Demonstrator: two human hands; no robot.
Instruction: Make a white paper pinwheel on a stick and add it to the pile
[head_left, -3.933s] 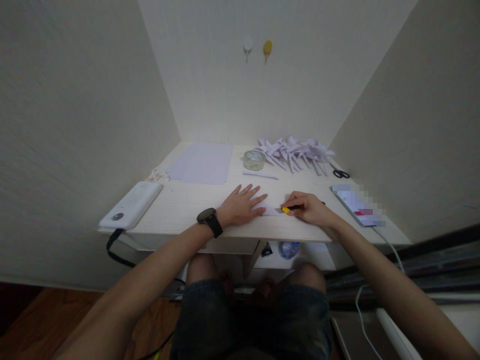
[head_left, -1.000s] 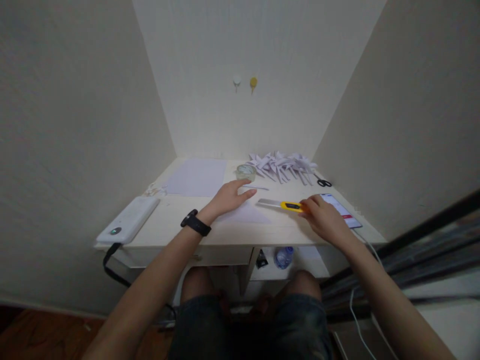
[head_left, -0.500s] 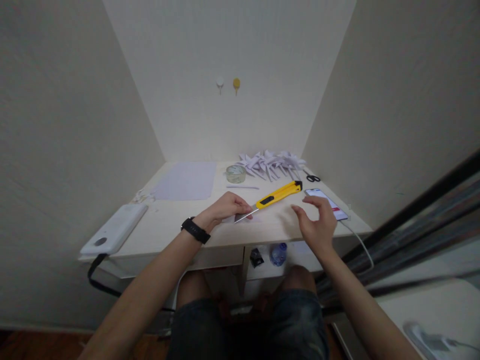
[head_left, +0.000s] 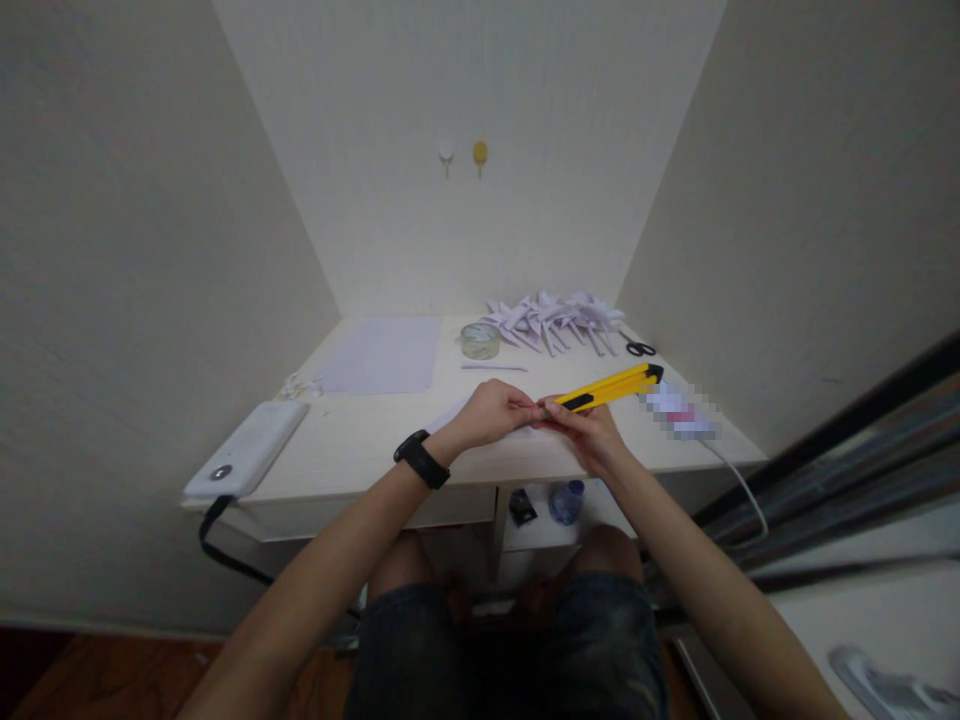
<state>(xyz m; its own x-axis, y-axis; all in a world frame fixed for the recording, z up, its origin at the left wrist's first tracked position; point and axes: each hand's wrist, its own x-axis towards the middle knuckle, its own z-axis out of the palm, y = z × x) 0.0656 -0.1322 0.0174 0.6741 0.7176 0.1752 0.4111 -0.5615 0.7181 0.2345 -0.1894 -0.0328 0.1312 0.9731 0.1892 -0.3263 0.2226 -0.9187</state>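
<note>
Cutter [head_left: 621,383] gripped by right fingers [head_left: 568,416]; left fingers [head_left: 521,401] pinching blade [head_left: 547,411], tip hidden.

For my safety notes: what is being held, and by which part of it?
The knife, at its blade end, where left hand and right hand meet; which of them grips it cannot be told.

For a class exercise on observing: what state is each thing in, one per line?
Cutter: held
Left hand: pinching at the cutter's front
Right hand: gripping the cutter's front
Phone: lit, white cable attached
White device: black cable attached
Scissors: lying, open or shut unclear
Tape roll: lying flat
Folded-paper shapes: heaped
Large sheet: flat
</note>
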